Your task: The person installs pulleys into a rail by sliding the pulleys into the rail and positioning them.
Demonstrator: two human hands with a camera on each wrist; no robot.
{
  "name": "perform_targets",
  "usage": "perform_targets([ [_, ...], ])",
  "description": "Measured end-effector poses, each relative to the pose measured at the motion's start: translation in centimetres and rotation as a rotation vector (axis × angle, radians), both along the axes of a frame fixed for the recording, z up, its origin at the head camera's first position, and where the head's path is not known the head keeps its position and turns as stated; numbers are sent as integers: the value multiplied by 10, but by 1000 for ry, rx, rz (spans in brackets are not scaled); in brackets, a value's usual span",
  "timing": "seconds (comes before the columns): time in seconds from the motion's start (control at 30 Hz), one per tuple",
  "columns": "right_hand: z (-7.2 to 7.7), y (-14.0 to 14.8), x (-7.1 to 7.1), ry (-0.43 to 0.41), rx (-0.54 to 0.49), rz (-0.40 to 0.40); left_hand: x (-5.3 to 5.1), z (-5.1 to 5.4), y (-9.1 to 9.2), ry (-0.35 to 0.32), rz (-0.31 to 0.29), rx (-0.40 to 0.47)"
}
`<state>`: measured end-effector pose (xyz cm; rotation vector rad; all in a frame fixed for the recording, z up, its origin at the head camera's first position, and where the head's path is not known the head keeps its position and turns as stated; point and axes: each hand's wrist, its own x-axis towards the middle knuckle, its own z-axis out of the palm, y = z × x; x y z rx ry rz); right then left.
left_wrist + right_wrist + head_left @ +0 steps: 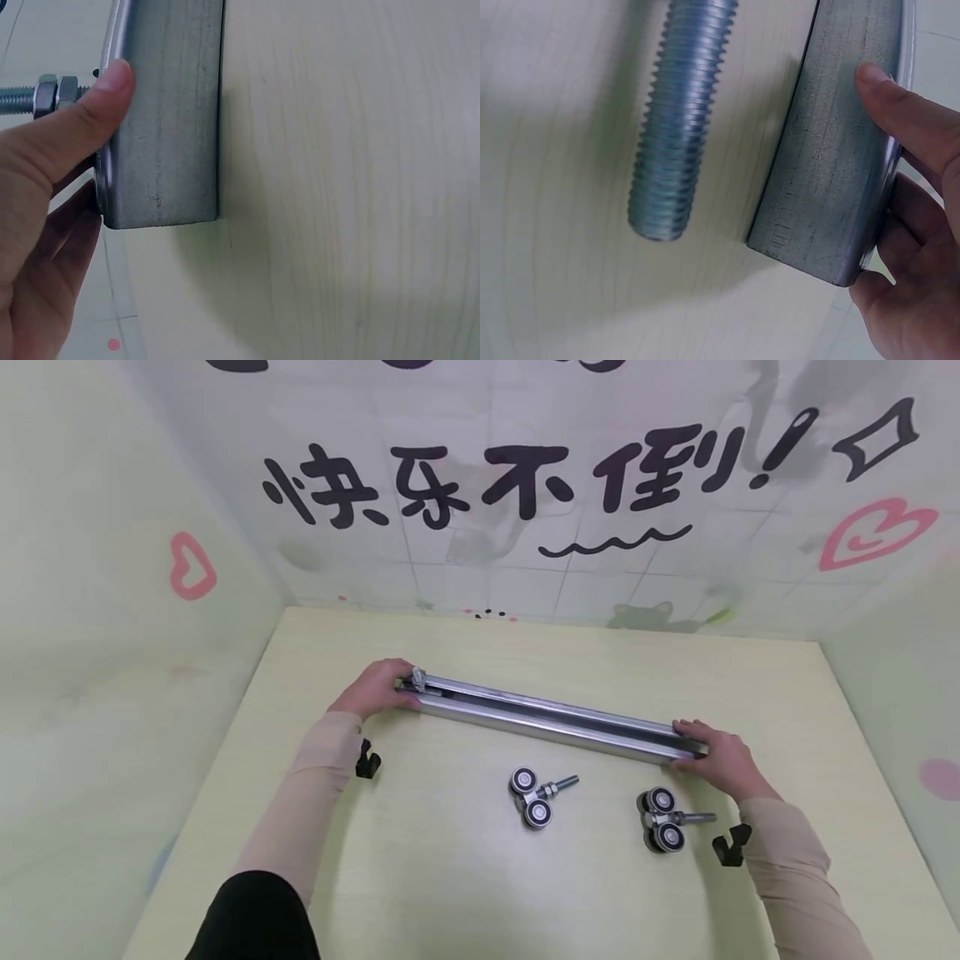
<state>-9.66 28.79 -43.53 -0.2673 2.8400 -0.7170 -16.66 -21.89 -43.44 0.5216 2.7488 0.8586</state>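
A long metal channel rail point(547, 717) with a slot along its upper side slants across the table, its left end farther back. My left hand point(378, 687) grips the left end, thumb on the near side wall in the left wrist view. Close to that thumb, a threaded bolt with nuts point(46, 99) sticks out of the slot; what it joins inside the rail is hidden. The right end is held by my right hand point(716, 758), its thumb against the rail's side point(817, 172) in the right wrist view.
Two roller trolleys lie on the table in front of the rail: one roller trolley point(537, 812) near the middle, another roller trolley point(670, 837) by the right forearm. A printed wall cloth point(480, 543) rises behind the table's back edge, with side walls left and right.
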Motion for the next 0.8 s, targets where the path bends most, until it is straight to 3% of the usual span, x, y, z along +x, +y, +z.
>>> perform_targets([
  [0.13, 0, -1, 0, -12, 2, 5, -1, 4, 3, -15, 51, -51],
  [0.4, 1, -1, -2, -24, 14, 31, -1, 8, 6, -119, 163, -107],
  [0.8, 21, -16, -19, -96, 142, 190, -4, 15, 12, -193, 256, -113],
])
